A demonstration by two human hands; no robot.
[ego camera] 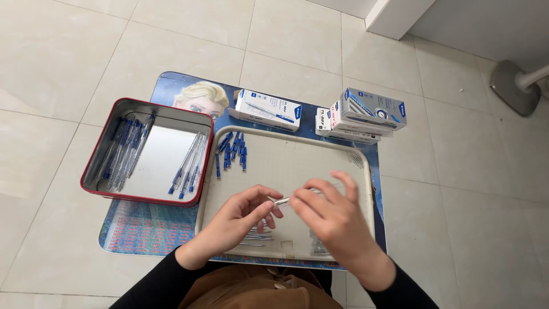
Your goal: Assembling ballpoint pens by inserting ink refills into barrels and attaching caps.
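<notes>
Bright, even daylight, prob. soft and diffuse. Faint shadows only: under hands on tray (pixel 366 171), along near edge of red tin (pixel 91 171). Pale sheen on floor tiles (pixel 63 51) far left; mirror-like reflection off tin's shiny base, doubling pens (pixel 186 171). Sharp focus across centre. Slight motion blur at fingertips (pixel 297 203). Mild wide-angle bend towards edges; tile lines splay outward. No heavy noise, colours natural.

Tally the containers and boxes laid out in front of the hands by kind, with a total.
Red-rimmed metal tin, holding assembled blue pens: 1
Cream tray, holding loose blue caps and pen parts: 1
White-and-blue cardboard boxes: 3, one lying alone, two stacked
Total: 5
The left hand and right hand together pinch one small pen part over the tray.
</notes>
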